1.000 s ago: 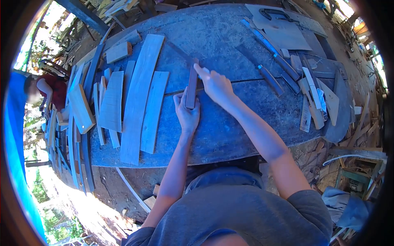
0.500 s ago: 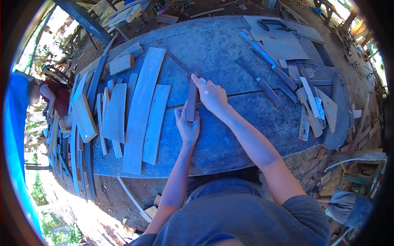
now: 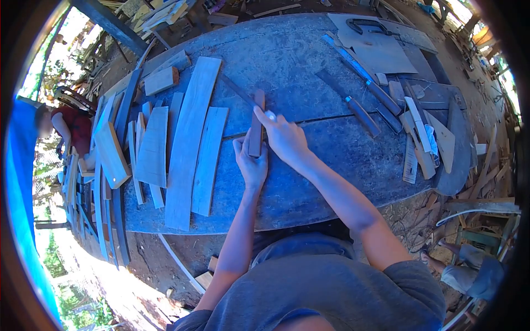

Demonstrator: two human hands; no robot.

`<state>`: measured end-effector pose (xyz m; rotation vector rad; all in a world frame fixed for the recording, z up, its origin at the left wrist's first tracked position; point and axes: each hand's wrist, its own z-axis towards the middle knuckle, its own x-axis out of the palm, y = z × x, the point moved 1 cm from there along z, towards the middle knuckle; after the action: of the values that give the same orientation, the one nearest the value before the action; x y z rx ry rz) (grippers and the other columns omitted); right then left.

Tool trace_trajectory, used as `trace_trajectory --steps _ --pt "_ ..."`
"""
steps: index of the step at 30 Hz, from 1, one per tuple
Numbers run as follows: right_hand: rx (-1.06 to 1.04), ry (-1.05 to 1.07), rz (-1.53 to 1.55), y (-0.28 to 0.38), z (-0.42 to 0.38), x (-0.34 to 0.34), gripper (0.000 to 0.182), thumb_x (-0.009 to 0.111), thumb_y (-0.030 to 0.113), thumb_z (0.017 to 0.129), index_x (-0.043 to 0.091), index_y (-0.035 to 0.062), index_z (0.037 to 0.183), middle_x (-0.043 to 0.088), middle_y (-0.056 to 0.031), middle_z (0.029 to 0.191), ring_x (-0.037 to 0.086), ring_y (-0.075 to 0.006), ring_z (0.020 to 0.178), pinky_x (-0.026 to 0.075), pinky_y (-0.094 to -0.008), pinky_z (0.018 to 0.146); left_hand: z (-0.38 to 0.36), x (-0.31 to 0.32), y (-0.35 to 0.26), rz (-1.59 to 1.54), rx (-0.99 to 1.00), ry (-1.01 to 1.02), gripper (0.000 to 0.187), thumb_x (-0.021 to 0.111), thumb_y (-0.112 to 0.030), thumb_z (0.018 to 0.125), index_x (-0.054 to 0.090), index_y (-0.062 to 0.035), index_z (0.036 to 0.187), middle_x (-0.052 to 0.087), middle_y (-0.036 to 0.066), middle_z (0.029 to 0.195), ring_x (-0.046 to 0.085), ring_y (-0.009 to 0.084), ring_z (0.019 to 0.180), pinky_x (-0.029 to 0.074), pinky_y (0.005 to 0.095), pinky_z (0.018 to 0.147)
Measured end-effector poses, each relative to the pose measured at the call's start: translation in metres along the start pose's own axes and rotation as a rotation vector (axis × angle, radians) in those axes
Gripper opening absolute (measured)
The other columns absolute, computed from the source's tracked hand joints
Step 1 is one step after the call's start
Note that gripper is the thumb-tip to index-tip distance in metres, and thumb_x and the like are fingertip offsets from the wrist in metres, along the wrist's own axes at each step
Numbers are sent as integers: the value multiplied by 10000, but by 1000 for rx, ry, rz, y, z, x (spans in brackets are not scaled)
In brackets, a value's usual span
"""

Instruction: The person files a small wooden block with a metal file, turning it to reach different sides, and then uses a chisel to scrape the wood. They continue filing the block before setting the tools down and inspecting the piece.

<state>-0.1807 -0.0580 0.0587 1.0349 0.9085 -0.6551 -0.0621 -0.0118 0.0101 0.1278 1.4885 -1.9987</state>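
Slightly left of the table's middle, my left hand [image 3: 253,168] is wrapped around the lower part of a dark reddish-brown bar [image 3: 256,142], long and rectangular, pointing away from me. My right hand [image 3: 284,135] grips a narrow flat blade [image 3: 237,90] whose dark length sticks out to the upper left. That blade lies across the bar near its far end, with my right index finger pressed there. The handle end is covered by my right palm. Just left of my hands lies a short pale board [image 3: 210,160], beside a longer plank [image 3: 190,143].
More offcuts [image 3: 152,146] crowd the table's left side. Two wooden-handled tools [image 3: 361,117] [image 3: 383,99] lie to the right, near a C-clamp [image 3: 371,26] on a thin sheet [image 3: 381,55]. One person [image 3: 72,129] is at far left, another [image 3: 472,276] at lower right.
My right hand and the blade have slid slightly toward me along the bar, so its far end now shows beyond my fingers. My left hand keeps its hold.
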Motion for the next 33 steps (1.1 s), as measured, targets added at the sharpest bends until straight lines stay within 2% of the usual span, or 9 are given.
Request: trace_trajectory --steps 3,5,8,13,15,17,22,28,33 --pt "-45 52 -14 12 -50 -19 569 522 101 887 423 235 1431 609 -182 910 674 -341 634 559 -414 532 0 -2 3 -33 -15 18 487 664 -70 831 553 0 1301 486 107 972 523 245 893 469 364 824" --pt "-69 264 -54 15 -64 -32 575 519 101 889 409 234 1438 613 -188 936 679 -340 662 559 -413 547 0 -3 0 -14 -28 60 479 669 -72 835 557 1 1294 477 101 973 520 238 891 466 357 832" --pt "-29 11 -62 -12 -7 -11 578 517 103 887 405 236 1438 613 -194 938 681 -343 682 557 -422 559 0 -1 -6 -12 3 6 477 666 -64 834 559 0 1294 476 98 976 518 234 892 464 353 840" --pt "32 -21 -51 -16 13 2 566 515 109 899 413 242 1439 619 -191 935 682 -339 684 557 -418 560 3 -3 -4 34 15 7 495 668 -63 826 553 4 1303 487 102 984 525 235 888 467 355 847" --pt "-21 -9 -95 -5 -15 -11 559 514 110 903 420 242 1438 622 -188 929 683 -337 685 559 -415 563 2 -2 -2 15 -9 28 500 672 -62 821 553 6 1302 491 105 985 526 237 884 467 356 843" --pt "6 263 -87 7 -31 -29 549 463 107 931 390 227 1462 620 -218 930 685 -372 773 562 -442 628 2 -1 -1 2 3 22 499 671 -59 820 555 4 1301 493 105 983 526 236 884 467 356 842" --pt "4 36 35 -11 30 -8 565 469 101 928 370 231 1469 627 -231 970 684 -384 761 566 -453 618 3 -3 -8 12 -35 -9 500 666 -54 821 554 3 1305 496 108 981 526 232 885 469 360 836" --pt "27 281 -60 9 -22 -25 597 465 126 925 327 255 1491 625 -241 1005 679 -411 795 560 -490 655 0 -2 -2 -39 0 1 486 659 -52 826 563 -13 1301 491 104 989 523 228 878 468 352 843" --pt "172 5 119 -41 50 0 490 411 133 964 416 233 1443 654 -221 1014 667 -404 872 537 -507 761 -3 -4 -11 -3 0 17 485 663 -57 826 568 -23 1300 501 109 999 537 235 909 469 356 853"
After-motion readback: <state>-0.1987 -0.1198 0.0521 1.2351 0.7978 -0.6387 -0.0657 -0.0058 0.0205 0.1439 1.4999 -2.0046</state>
